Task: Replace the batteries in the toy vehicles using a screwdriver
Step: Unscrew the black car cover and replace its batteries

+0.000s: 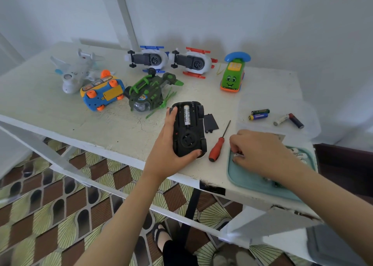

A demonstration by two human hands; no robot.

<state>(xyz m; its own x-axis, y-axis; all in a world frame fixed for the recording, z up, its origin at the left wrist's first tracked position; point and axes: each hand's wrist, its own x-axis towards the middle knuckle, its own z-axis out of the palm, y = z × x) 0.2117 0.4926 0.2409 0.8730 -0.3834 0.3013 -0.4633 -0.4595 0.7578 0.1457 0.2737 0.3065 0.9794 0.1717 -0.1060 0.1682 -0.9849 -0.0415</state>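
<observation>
A black toy car [188, 128] lies upside down near the table's front edge, its battery bay uncovered with one white battery [187, 115] inside. My left hand [168, 148] grips the car from the left side and front end. The black battery cover [210, 122] lies just right of the car. A red-handled screwdriver [218, 145] lies on the table between the car and my right hand [260, 154]. That hand reaches into a teal tray [242, 180], its fingers curled round a small white battery [238, 154].
Several toys stand at the back: a white plane [74, 74], a blue-yellow car [102, 92], a green helicopter [147, 94], two overturned helicopters [171, 61], a green phone car [233, 76]. Loose batteries [260, 114] lie on a clear lid at the right. The table [101, 128] has a worn front edge.
</observation>
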